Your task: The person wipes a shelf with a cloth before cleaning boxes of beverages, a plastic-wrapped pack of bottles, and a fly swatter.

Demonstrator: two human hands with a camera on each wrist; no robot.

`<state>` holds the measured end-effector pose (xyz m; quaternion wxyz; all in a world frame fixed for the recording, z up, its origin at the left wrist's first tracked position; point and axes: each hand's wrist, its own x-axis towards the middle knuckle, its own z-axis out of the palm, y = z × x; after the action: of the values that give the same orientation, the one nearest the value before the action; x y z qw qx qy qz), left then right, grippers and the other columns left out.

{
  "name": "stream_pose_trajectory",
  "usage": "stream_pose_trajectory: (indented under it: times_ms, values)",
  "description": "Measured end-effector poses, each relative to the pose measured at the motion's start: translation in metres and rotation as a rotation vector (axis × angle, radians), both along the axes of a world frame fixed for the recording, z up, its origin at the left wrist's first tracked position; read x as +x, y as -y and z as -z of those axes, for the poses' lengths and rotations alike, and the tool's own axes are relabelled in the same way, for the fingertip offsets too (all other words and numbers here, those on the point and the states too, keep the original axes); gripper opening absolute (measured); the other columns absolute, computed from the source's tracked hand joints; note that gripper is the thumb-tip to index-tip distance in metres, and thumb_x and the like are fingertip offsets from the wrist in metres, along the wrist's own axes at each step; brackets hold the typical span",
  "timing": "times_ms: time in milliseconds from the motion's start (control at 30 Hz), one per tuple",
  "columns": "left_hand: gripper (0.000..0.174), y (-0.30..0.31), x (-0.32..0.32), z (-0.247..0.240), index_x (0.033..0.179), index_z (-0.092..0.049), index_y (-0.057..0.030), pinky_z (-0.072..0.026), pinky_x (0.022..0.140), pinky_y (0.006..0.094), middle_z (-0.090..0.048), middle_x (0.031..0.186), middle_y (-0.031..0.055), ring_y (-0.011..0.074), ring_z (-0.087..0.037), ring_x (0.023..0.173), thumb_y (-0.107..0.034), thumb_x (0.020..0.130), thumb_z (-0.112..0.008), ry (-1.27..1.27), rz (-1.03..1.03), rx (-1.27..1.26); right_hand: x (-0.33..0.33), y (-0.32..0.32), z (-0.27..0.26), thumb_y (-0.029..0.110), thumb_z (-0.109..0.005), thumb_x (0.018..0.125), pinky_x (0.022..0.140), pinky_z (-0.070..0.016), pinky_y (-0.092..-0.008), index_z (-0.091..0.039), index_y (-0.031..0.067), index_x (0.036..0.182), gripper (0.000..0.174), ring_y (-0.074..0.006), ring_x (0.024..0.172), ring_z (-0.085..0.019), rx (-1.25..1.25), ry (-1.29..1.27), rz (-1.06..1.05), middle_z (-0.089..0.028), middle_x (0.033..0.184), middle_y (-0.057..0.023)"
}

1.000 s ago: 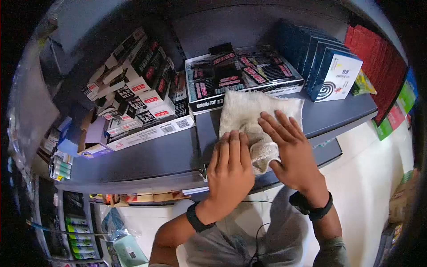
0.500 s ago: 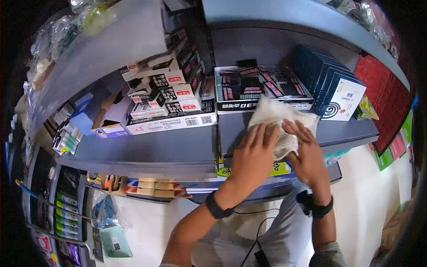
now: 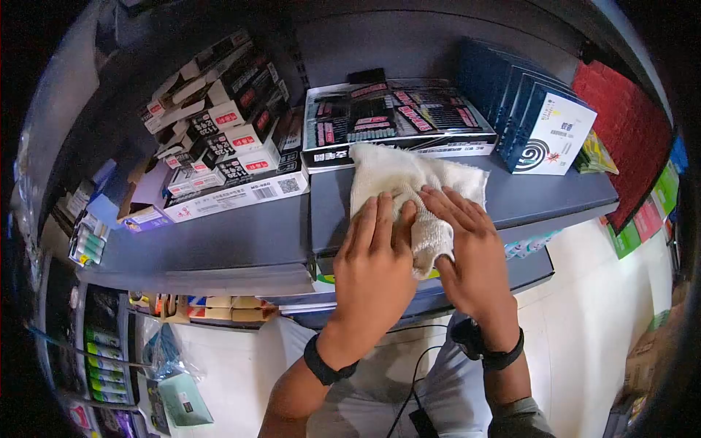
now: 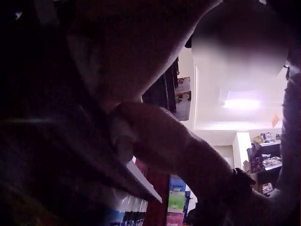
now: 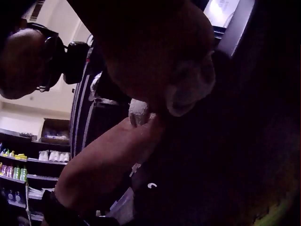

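Observation:
A cream ribbed cloth (image 3: 387, 169) lies on the grey shelf (image 3: 219, 248), spread at the back and bunched towards the front edge. My left hand (image 3: 376, 266) rests on its left part with the fingers extended forward. On the right part, my right hand (image 3: 475, 266) presses with long fingers, its thumb beside a loose fold. A carton of black-and-pink packets (image 3: 400, 117) stands just behind the cloth. In the dark right wrist view, a fold of the cloth (image 5: 200, 89) shows by the right hand.
Stacked black-and-white boxes (image 3: 226, 146) fill the shelf's left side. Dark blue boxes with a spiral print (image 3: 558, 135) stand at the right, near a yellow-green packet (image 3: 597, 155). Below, a mint-green bin (image 3: 184, 400) sits on the floor, and a cable (image 3: 409, 387) hangs before my legs.
The head view swung left and back. Both hands stay on the cloth; the right hand's fingers now lie nearer the left hand's than a second ago.

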<state>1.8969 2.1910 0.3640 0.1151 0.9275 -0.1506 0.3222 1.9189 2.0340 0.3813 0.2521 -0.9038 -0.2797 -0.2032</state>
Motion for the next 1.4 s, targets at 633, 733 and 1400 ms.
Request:
stream_pose_trajectory:
  times_ms: [633,733,1400]
  values:
    - [0.06,-0.003,-0.013,0.002,0.124,-0.057,0.0099,-0.0402,0.107,0.0457,-0.049,0.136,0.0242,0.0399,-0.046,0.127,-0.012,0.068,-0.064,0.001,0.003,-0.108,-0.001,-0.009,-0.003,0.016,-0.068,0.073,0.111,-0.0345,-0.0467,-0.049,0.0,0.134,0.066,-0.0374,0.13,-0.046,-0.018,-0.004,-0.098,-0.053,0.138,-0.0173]
    - [0.055,-0.014,-0.01,0.004,0.123,-0.057,0.0099,-0.0409,0.105,0.0452,-0.05,0.136,0.0219,0.0385,-0.047,0.126,-0.012,0.073,-0.063,0.019,0.035,-0.115,-0.002,-0.03,-0.002,0.015,-0.068,0.071,0.111,-0.0341,-0.0476,-0.047,-0.0013,0.135,0.069,-0.0383,0.13,-0.046,-0.038,0.008,-0.011,-0.051,0.14,-0.0174]
    - [0.061,-0.005,-0.006,0.011,0.125,-0.052,0.0073,-0.0377,0.101,0.051,-0.047,0.136,0.0227,0.0423,-0.046,0.124,-0.026,0.079,-0.073,0.025,0.005,-0.077,0.044,0.001,-0.04,0.018,-0.063,0.074,0.097,-0.0459,-0.0456,-0.056,0.0015,0.126,0.055,-0.0365,0.116,-0.058,-0.248,-0.15,-0.306,-0.062,0.124,-0.0198]
